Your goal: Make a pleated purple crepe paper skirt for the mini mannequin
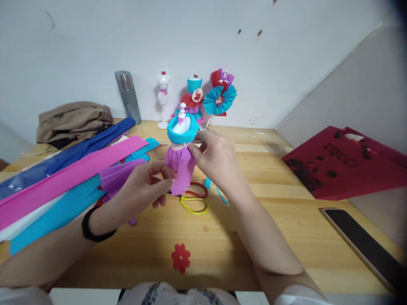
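While the left hand point(155, 182) sits low by the hem, the right hand point(216, 152) is the one really up close to this little doll point(178, 148), so that's the side I'd watch. From where I'm standing, the doll is out ahead of the person, between the two hands, pretty much upright, long axis running up and down. Can't see its foot though, because the purple paper point(183, 171) hangs over the front and hides whatever's holding it up.

That paper is gathered at the waist, just below the blue band point(182, 135), with its free end pointing down at the tabletop point(216, 254). The right hand comes in from the doll's right at waist height: thumb on the front by the gathers, fingers curled round behind, and it looks to me like it has hold of the doll there. The left hand is half curled, thumb near the fingertips, right beside the lower left edge of the paper. Is it pinching that edge or only next to it? Honestly can't tell.

Scissors point(190, 212) lie just past the hem, handles sticking out to the right, and a red flower point(180, 264) lies nearer the person, well apart from both hands.
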The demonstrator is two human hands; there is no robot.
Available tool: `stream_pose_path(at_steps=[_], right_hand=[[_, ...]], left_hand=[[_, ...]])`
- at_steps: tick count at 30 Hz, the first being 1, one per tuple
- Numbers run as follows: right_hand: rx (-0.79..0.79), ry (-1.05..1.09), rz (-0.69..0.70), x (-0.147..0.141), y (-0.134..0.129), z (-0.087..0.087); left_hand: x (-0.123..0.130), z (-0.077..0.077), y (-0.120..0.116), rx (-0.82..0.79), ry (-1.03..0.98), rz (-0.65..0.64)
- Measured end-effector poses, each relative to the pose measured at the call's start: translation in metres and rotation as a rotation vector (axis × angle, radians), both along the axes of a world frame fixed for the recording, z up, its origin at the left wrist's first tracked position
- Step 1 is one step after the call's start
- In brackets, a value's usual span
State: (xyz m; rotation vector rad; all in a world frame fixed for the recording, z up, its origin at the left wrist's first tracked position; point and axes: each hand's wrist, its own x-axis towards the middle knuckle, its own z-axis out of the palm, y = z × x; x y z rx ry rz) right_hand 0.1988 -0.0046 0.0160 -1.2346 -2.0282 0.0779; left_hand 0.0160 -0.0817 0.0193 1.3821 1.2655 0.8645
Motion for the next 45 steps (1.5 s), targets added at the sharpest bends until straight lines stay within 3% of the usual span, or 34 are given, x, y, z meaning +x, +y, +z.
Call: stream_pose_path(at_steps=[7, 13, 20, 28, 32, 38, 45], right_hand=[[0.019, 0.015, 0.003, 0.000, 0.000, 0.000], [-0.027, 0.045, 0.032, 0.001, -0.002, 0.001], [-0.039, 0.042, 0.032, 0.000, -0.004, 0.002], [-0.017, -0.010, -0.004, 0.000, -0.002, 0.002], [-0.006, -0.009, -0.010, 0.000, -0.001, 0.002], [-0.014, 0.003, 0.007, 0.000, -0.002, 0.001], [-0.042, 0.020, 0.008, 0.000, -0.001, -0.001]], left_hand=[[0.002, -0.020, -0.011, -0.209, -0.008, -0.021], [0.005, -0.036, -0.013, -0.105, -0.084, 0.211], [0.019, -0.023, -0.008, -0.126, -0.157, 0.209], [0.025, -0.030, -0.009, -0.142, -0.303, 0.148], [0.017, -0.025, -0.011, -0.122, -0.374, 0.116], [0.004, -0.004, -0.003, 0.009, -0.126, 0.094], [-0.004, 0.007, 0.008, 0.149, 0.072, 0.056]])
